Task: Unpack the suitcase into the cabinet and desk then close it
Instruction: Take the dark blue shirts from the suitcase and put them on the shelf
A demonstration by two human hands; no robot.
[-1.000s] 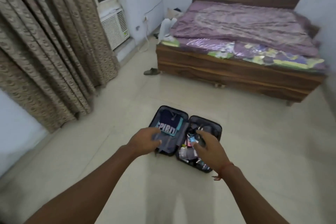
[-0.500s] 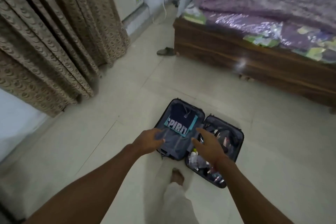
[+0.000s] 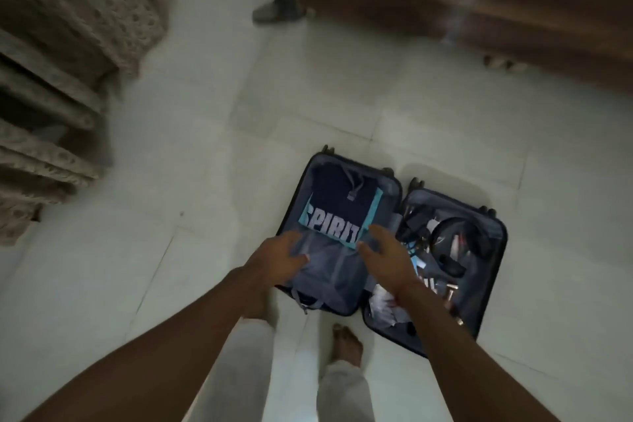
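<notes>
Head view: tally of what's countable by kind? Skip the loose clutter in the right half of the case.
Open suitcase: 1
Dark folded shirt printed SPIRIT: 1
Hands over the case, left hand and right hand: 2
Bare foot: 1
Slipper by the wooden bed frame: 1
Bed frame: 1
Curtain: 1
Total: 8

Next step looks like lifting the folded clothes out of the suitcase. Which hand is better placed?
Left. The left hand already hovers over the grey garment in the clothes half of the suitcase; the right hand sits at the centre divide, beside the SPIRIT shirt.
</notes>
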